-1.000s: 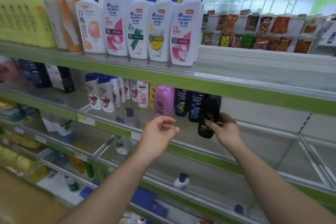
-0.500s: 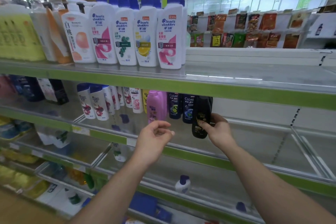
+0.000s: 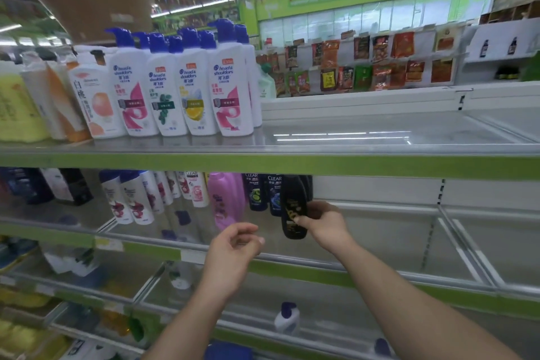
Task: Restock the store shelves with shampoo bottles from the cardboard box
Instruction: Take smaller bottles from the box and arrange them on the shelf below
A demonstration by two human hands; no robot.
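Black bottle (image 3: 293,202) in our right hand (image 3: 327,226) is the piece in play: thumb in front and fingers (image 3: 317,207) curled behind pinch it at mid-height, and it stands nearly upright at the right end of the row on the middle shelf (image 3: 286,270), just beside the dark CLEAR bottles (image 3: 258,193). We cannot tell whether its base is down on the shelf. Our left hand (image 3: 233,245) hovers near the shelf edge below the pink bottle (image 3: 226,199), fingers loosely curled round nothing. We judge the job partly done. The left half of this shelf carries a row, and the top shelf (image 3: 350,165) holds a block of pump bottles (image 3: 193,88), but to the right of both groups the shelves lie bare. The box is not in view, so we cannot say how much stock is left. Setting this bottle in line seems the step in hand, with many more placements to follow.
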